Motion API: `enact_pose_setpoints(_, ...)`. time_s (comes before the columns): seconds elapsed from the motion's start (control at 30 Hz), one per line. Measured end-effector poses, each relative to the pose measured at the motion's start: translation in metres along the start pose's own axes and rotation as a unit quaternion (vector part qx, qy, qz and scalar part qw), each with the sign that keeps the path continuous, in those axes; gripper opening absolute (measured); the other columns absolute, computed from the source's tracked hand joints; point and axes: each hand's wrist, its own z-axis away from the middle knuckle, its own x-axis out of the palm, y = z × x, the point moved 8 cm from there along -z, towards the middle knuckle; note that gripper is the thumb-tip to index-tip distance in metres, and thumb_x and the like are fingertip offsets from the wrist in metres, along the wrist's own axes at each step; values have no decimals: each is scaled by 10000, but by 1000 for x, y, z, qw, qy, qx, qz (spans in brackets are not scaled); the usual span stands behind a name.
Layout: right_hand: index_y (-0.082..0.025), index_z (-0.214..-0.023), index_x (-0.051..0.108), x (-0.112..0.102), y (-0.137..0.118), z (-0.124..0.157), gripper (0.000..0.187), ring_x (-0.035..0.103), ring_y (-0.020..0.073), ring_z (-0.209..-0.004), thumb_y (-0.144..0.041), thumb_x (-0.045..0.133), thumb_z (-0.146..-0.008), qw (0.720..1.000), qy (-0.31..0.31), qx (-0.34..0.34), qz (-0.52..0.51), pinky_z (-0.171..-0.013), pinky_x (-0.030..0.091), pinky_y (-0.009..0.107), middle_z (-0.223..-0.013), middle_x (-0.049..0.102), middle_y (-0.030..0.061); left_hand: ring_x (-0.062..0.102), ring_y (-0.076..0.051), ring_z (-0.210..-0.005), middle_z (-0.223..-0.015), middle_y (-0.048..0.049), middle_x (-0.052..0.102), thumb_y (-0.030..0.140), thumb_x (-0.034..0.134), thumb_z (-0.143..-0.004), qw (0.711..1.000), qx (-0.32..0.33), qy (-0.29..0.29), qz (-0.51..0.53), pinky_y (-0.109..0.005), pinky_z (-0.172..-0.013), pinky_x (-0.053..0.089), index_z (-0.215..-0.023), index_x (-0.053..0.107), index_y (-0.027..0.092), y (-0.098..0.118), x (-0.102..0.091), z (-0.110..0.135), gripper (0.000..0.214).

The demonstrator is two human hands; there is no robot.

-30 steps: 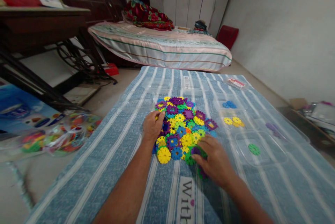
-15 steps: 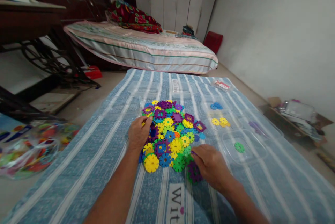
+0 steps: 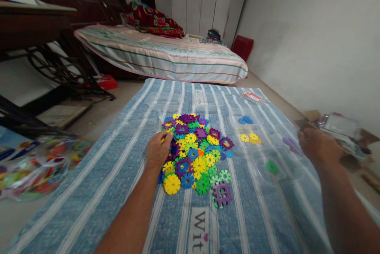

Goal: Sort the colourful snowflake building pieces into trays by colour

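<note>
A pile of notched plastic building discs (image 3: 190, 143) in yellow, green, blue and purple lies mid-table, with square purple pieces among them. At its left edge my left hand (image 3: 158, 150) is closed, with a bit of a yellow disc (image 3: 163, 140) showing between thumb and fingers. My right hand (image 3: 319, 147) is far to the right, beside the clear tray with purple pieces (image 3: 291, 144). Motion smears its fingers, so what they hold is unclear. A purple square piece (image 3: 222, 193) rests on green discs at the pile's near right corner.
Clear plastic trays hold blue discs (image 3: 245, 120), yellow discs (image 3: 251, 138) and a green disc (image 3: 271, 167). A small packet with a red label (image 3: 251, 96) lies at the far right. A striped cloth (image 3: 118, 190) covers the table. Beyond stands a bed (image 3: 178, 60); at right, a cardboard box (image 3: 353, 143).
My right hand has swept from the pile's near right corner out to the trays on the right, uncovering the purple square and green discs. My left hand has stayed in place.
</note>
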Motion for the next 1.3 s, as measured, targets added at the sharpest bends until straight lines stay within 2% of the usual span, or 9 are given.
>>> enact_pose_setpoints(0.1,-231,-857,663,-1,-32,31,281,633,263,-715,-420,456,-842,991,25,-52,-124,-612,439,400,-828,667,120,612,-193,-896,-914,-46,694,492,403,-825,1000,-4,-3,-5,-278,-837,440,-846,647,224,1,0,1,363)
enact_pose_setpoints(0.23,-242,-887,651,-15,-119,110,247,639,206,-824,-396,462,-850,904,-33,-257,-340,-778,493,376,-895,689,55,613,-199,-894,-912,-48,692,496,397,-824,1000,-3,-2,-5,-287,-844,441,-842,651,224,2,-1,1,372)
enact_pose_setpoints(0.37,-216,-1062,615,-10,-185,186,269,577,203,-983,-254,542,-806,847,-199,-392,-298,-865,469,354,-1039,645,58,611,-198,-903,-920,-49,692,489,401,-822,1000,-1,-1,-2,-287,-852,438,-843,649,221,2,0,2,366)
enact_pose_setpoints(0.5,-205,-1147,579,-1,-201,215,420,494,280,-1117,-256,628,-733,846,-231,-418,-236,-915,433,439,-1173,578,97,611,-195,-907,-918,-47,690,491,405,-822,1000,-3,-2,2,-282,-852,436,-849,647,219,0,0,2,365)
enact_pose_setpoints(0.73,-198,-1056,606,5,-201,222,303,529,247,-1037,-150,565,-759,843,-250,-398,-260,-875,448,383,-1129,592,89,615,-191,-894,-914,-57,691,496,395,-819,1000,2,-2,11,-274,-844,438,-852,654,202,2,0,2,393)
enact_pose_setpoints(0.87,-202,-918,629,-1,-198,219,182,580,192,-863,-133,514,-794,840,-263,-361,-306,-775,459,310,-918,644,44,614,-196,-898,-918,-58,692,505,379,-815,1000,-4,-9,1,-277,-848,437,-854,656,200,4,-1,2,413)
enact_pose_setpoints(1.03,-205,-824,629,-20,-178,192,171,609,141,-721,-230,465,-866,822,-232,-333,-400,-663,452,238,-768,660,1,608,-204,-923,-943,-62,688,515,371,-814,1000,-4,-11,-2,-289,-865,434,-874,649,194,3,-1,0,429)
enact_pose_setpoints(1.17,-223,-882,651,-38,-122,124,180,639,152,-771,-314,499,-849,887,-74,-244,-385,-706,463,249,-852,695,3,609,-212,-931,-944,-64,688,516,378,-813,1000,-4,-13,-6,-302,-868,438,-882,647,195,0,0,-2,424)
enact_pose_setpoints(1.3,-221,-870,682,-37,-44,44,233,622,197,-687,-377,526,-798,972,58,-102,-203,-606,405,294,-774,689,41,608,-208,-932,-952,-57,688,504,392,-815,1000,-1,-9,-4,-302,-868,439,-883,645,208,0,0,-2,396)
